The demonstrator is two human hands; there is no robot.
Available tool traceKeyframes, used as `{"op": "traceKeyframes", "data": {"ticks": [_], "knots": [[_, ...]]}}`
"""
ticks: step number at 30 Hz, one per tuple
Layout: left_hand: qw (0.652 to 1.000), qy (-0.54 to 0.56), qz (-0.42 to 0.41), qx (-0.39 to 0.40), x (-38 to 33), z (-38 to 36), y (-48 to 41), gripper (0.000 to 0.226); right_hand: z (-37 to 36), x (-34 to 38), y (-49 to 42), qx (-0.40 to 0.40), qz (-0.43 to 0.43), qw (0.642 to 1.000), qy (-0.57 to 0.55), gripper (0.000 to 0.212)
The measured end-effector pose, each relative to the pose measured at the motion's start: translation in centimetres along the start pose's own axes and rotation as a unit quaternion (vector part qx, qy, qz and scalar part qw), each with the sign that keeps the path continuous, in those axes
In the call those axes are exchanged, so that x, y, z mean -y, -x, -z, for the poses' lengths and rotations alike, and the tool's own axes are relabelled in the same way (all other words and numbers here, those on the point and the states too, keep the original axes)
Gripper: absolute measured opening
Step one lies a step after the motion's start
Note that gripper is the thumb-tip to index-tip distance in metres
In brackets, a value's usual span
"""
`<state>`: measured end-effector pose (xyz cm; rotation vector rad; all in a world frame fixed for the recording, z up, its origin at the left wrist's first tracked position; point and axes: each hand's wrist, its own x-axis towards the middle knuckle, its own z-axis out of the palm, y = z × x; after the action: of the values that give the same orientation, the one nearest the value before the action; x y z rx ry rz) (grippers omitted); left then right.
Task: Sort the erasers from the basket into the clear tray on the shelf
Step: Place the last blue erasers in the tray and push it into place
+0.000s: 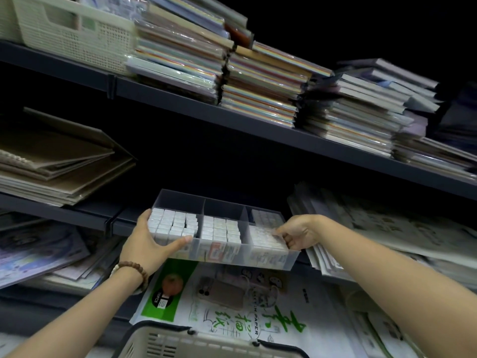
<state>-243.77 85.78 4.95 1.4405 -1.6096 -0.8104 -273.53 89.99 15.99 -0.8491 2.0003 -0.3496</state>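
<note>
A clear tray [268,260] with three compartments sits at the front edge of the middle shelf, packed with rows of white erasers [219,228]. My left hand [147,244] grips the tray's left end, with the thumb across the front wall. At the tray's right end, my right hand [299,233] holds the rim with curled fingers. The beige basket [196,342] shows at the bottom edge below the tray; its inside is hidden.
Sketch paper packs [232,301] lie on the lower shelf under the tray. Brown sketchbooks [59,156] are stacked to the left, paper packs [387,228] to the right. The upper shelf holds coloured paper stacks [258,81] and a cream basket [72,32].
</note>
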Motion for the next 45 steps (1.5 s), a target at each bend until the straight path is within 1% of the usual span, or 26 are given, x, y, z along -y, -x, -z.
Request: {"op": "traceKeyframes", "data": {"ticks": [2,4,6,8,11,14,15,16,18,19,20,22,23,25,27,31,33,37,39,41,45], "knots": [[1.000,0.011,-0.001,0.005,0.1,0.2,-0.1,0.123,0.7,-0.2,0.4,-0.010,0.004,1.000,0.003,0.046],[1.000,0.019,-0.004,0.006,0.2,0.2,-0.1,0.122,1.2,-0.2,0.8,-0.039,0.003,0.999,0.029,0.043],[1.000,0.008,-0.007,0.005,0.2,0.2,-0.1,0.121,1.1,-0.2,1.1,-0.066,0.005,0.996,0.059,0.038],[1.000,0.001,-0.004,0.002,0.2,0.0,-0.1,0.121,0.8,-0.1,1.1,-0.077,0.011,0.994,0.077,0.034],[1.000,-0.005,0.002,0.004,0.1,0.1,-0.2,0.120,0.4,0.1,1.5,-0.074,0.017,0.994,0.084,0.037],[1.000,-0.002,0.000,0.005,0.1,0.1,0.0,0.119,0.0,0.4,2.2,-0.076,0.029,0.990,0.118,0.045],[1.000,-0.001,-0.002,0.004,0.1,0.1,0.0,0.119,-0.4,0.8,2.6,-0.081,0.041,0.987,0.129,0.046],[1.000,0.000,-0.003,0.003,0.1,0.1,0.1,0.119,-0.7,1.2,3.1,-0.088,0.064,0.984,0.141,0.043],[1.000,-0.002,-0.006,-0.001,0.1,0.1,0.3,0.120,-1.6,2.6,3.6,-0.118,0.135,0.972,0.150,0.033],[1.000,-0.006,-0.006,-0.004,0.0,0.1,0.4,0.119,-2.2,3.3,3.8,-0.110,0.170,0.970,0.136,0.040],[1.000,-0.010,-0.008,-0.006,0.0,0.1,0.5,0.119,-2.9,3.9,3.8,-0.078,0.181,0.975,0.101,0.049],[1.000,-0.013,-0.010,-0.008,0.0,0.2,0.5,0.120,-4.6,4.7,3.5,-0.010,0.169,0.985,0.039,0.062],[1.000,-0.010,-0.008,-0.007,0.0,0.2,0.5,0.120,-5.3,4.9,3.2,-0.007,0.160,0.987,0.031,0.064],[1.000,-0.001,-0.007,-0.005,0.0,0.2,0.5,0.120,-6.1,5.3,2.7,-0.030,0.151,0.987,0.042,0.064],[1.000,0.003,-0.008,-0.004,0.1,0.2,0.5,0.120,-6.2,5.9,2.2,-0.034,0.131,0.990,0.041,0.065],[1.000,-0.006,-0.005,-0.001,0.0,0.1,0.4,0.120,-6.9,7.0,1.8,0.010,0.090,0.996,0.016,0.070],[1.000,-0.015,-0.007,-0.003,-0.1,0.2,0.5,0.121,-7.3,7.4,1.6,0.014,0.074,0.997,0.026,0.066],[1.000,-0.013,-0.008,0.000,-0.1,0.3,0.4,0.122,-8.0,7.3,1.1,0.041,0.049,0.997,0.036,0.051],[1.000,-0.016,-0.007,-0.003,-0.1,0.2,0.5,0.121,-8.4,7.0,0.6,0.040,0.042,0.998,0.020,0.054],[1.000,-0.023,-0.010,-0.009,-0.1,0.0,0.5,0.119,-8.9,6.8,0.1,0.021,0.041,0.999,0.009,0.057],[1.000,-0.020,-0.012,-0.017,-0.1,-0.1,0.7,0.116,-9.4,6.9,0.4,0.019,0.043,0.999,-0.004,0.052]]}}
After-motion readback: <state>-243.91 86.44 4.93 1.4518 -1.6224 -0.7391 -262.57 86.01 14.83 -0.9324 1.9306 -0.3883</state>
